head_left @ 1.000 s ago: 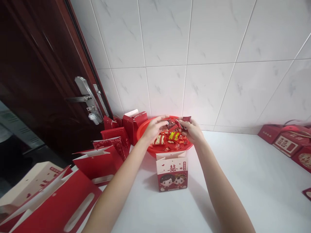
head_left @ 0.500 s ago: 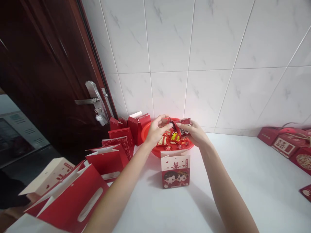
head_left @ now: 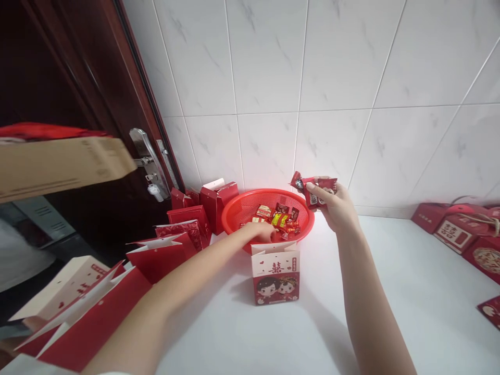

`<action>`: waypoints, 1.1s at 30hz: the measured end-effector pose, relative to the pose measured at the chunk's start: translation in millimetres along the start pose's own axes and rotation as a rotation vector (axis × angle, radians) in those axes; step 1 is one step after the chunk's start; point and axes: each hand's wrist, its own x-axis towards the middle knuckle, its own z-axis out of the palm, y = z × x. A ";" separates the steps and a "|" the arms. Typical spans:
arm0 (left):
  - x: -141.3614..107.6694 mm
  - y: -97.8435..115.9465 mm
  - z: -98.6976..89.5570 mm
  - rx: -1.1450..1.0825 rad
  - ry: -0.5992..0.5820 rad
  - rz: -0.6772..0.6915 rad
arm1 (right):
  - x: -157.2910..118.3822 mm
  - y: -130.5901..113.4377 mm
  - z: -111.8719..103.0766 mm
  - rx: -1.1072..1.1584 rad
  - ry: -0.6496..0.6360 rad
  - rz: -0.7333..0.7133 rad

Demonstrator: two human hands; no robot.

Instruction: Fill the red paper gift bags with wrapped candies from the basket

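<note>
Where the white marble-patterned tile wall (head_left: pixel 273 67) meets the long white bench (head_left: pixel 390 312), a round red plastic mesh basket (head_left: pixel 234 213) sits against the tiles, just right of centre from the door. At the upper left I see a dark red wooden door (head_left: pixel 70 78) with a steel lever handle (head_left: pixel 142 151), and a tan cardboard carton (head_left: pixel 58 164) with red on top, in front of the door. Folded red paper gift bags (head_left: pixel 158 263) crowd the bench at the lower left, and red cardboard gift boxes (head_left: pixel 461 234) stand along the wall at the far right. A cream-and-red paper gift bag printed with a cartoon couple (head_left: pixel 275 278) stands upright right at the basket's near rim. Wrapped sweets in red and yellow packets (head_left: pixel 279 220) lie inside the basket. My right hand (head_left: pixel 334 205) is raised above the bench, to the right of the basket and clear of it, firmly grasping red sweet packets (head_left: pixel 314 190). My left hand (head_left: pixel 262 232) reaches over the bag's top edge with its fingers curled down at the basket's rim; I cannot tell whether it holds anything.
</note>
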 end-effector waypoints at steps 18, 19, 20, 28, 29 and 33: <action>-38.0 3.7 -26.7 -0.802 0.278 0.214 | 5.4 1.4 -10.3 -0.048 -0.026 -0.006; -41.1 7.5 -25.7 -0.816 0.294 0.227 | 5.9 1.7 -11.2 -0.057 -0.043 0.001; -44.0 11.9 -24.6 -0.823 0.309 0.237 | 6.3 2.2 -12.1 -0.068 -0.062 0.011; -63.2 50.8 -19.2 -0.989 0.436 0.407 | 5.9 5.0 -11.3 -0.058 -0.189 0.147; -65.5 53.4 -18.9 -0.996 0.467 0.405 | 4.7 3.8 -10.3 -0.043 -0.191 0.157; -73.2 58.8 -16.8 -0.968 0.584 0.329 | -1.1 -2.8 -7.0 -0.023 -0.227 0.165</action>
